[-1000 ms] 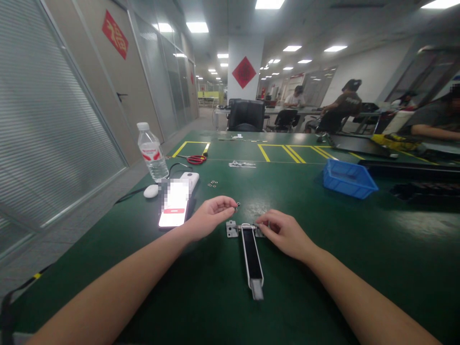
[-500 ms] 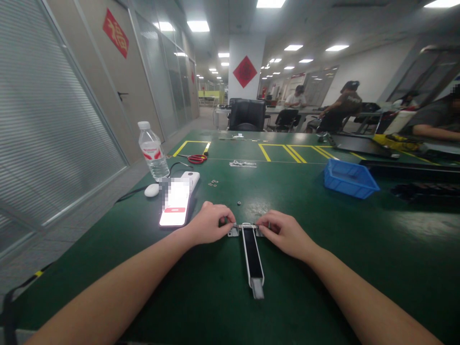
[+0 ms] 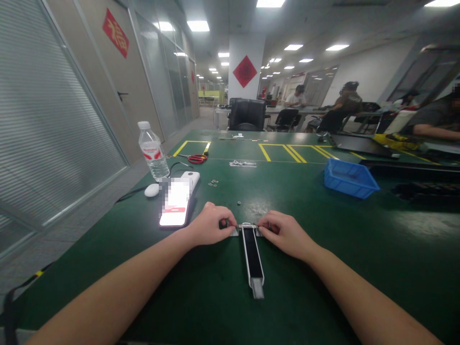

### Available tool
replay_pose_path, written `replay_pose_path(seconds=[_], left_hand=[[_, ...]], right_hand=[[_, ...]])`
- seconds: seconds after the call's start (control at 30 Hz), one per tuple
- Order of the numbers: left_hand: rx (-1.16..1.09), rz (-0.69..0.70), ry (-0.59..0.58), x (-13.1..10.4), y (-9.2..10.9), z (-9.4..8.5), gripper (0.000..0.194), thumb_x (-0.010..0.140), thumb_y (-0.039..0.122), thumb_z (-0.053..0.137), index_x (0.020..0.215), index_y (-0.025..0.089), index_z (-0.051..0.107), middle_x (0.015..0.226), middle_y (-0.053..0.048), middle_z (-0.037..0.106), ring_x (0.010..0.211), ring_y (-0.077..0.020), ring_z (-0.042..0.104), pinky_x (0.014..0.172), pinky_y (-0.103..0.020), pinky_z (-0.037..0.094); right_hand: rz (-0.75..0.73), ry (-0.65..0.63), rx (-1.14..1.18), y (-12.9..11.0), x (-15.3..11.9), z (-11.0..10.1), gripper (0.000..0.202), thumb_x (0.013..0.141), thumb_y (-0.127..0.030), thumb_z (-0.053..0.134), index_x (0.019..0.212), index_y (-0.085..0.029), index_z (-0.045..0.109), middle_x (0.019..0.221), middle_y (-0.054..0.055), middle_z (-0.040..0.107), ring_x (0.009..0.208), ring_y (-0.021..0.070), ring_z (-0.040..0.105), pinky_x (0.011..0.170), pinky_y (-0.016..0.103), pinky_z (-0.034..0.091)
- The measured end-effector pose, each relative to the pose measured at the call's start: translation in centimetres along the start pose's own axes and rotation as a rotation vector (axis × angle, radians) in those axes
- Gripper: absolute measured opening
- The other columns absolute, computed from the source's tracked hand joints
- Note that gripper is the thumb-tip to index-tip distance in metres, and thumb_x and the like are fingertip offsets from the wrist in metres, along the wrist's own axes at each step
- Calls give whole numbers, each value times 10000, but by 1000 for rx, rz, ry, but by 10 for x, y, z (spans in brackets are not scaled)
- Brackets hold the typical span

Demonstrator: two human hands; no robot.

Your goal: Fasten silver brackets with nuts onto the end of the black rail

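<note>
On the green table in front of me lies a long narrow part (image 3: 252, 253) with a white rim, a black inner face and a grey tab at its near end. A thin metal cross rod (image 3: 246, 227) runs across its far end, above a flat metal bracket (image 3: 235, 233). My left hand (image 3: 212, 224) pinches the rod's left end between thumb and fingers. At the right end, my right hand (image 3: 283, 231) has its thumb and fingertips closed around the rod. Fingertips hide both rod ends. Just beyond lies a small nut-like ring (image 3: 239, 203).
Left of my hands are a lit phone (image 3: 175, 203), a white mouse-like object (image 3: 151, 190) and a water bottle (image 3: 154, 151). Several small metal pieces (image 3: 214, 182) and red-handled scissors (image 3: 197, 158) lie farther off. A blue bin (image 3: 350, 178) stands right; people sit beyond.
My left fingertips have shifted slightly right and now cover more of the bracket's left side. My right hand and the long part look nearly unchanged.
</note>
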State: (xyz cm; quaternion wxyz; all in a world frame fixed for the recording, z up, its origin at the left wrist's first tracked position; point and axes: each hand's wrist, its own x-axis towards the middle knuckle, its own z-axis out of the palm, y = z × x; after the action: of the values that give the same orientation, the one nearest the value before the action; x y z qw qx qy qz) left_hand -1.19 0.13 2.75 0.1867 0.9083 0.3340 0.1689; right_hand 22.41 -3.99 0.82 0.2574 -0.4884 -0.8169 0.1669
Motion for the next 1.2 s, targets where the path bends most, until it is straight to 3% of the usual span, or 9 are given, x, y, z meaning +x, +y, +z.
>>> replay_pose_path(seconds=[0.63, 1.0, 1.2], left_hand=[[-6, 57, 27, 0, 0, 4, 42, 733, 165, 590, 766, 170, 615, 792, 18, 646, 763, -139, 589, 799, -312, 302], [-114, 33, 102, 0, -2, 8, 81, 779, 187, 576, 853, 167, 601, 741, 24, 622, 667, -107, 576, 761, -272, 387], [-33, -1, 71, 0, -5, 4, 122, 779, 238, 608, 885, 179, 614, 865, -5, 617, 792, -145, 573, 793, -316, 360]], right_hand=[[4, -1, -11, 0, 0, 1, 117, 818, -184, 534, 812, -187, 652, 702, 8, 553, 617, 123, 492, 585, 250, 391], [15, -15, -1, 2, 0, 1, 117, 826, -208, 530, 826, -189, 645, 714, 11, 557, 609, 120, 491, 575, 247, 387], [23, -21, 4, 1, 0, 1, 106, 825, -186, 540, 827, -188, 646, 718, 7, 553, 608, 115, 488, 577, 245, 380]])
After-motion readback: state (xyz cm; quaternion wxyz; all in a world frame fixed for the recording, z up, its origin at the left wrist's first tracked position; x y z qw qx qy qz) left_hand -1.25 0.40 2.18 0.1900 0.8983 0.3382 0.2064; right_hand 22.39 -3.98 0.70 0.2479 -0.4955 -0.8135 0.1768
